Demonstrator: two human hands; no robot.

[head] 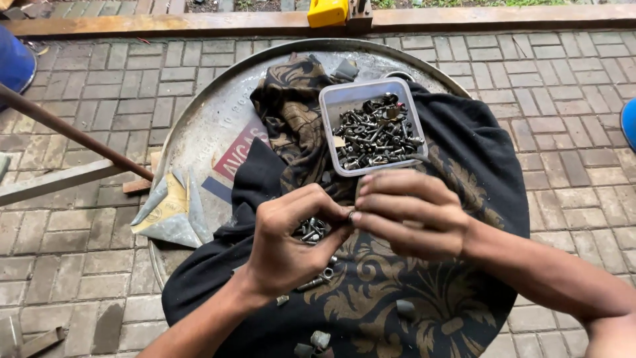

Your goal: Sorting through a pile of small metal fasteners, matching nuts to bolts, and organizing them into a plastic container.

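Note:
My left hand (291,242) and my right hand (407,212) meet over a black cloth with a gold pattern (404,298). Between the fingertips of both hands sits a small metal fastener (351,215), a nut or bolt; which one I cannot tell. Several loose bolts and nuts (311,230) lie on the cloth just behind my left hand. A clear square plastic tub (372,126) full of dark bolts and nuts stands on the cloth just beyond my hands.
The cloth covers a round metal drum lid (212,113) on a brick-paved floor (79,93). Folded sandpaper sheets (169,212) lie on the lid's left edge. A rusty rod (73,132) slants in from the left. A yellow object (328,12) rests on a steel beam at the top.

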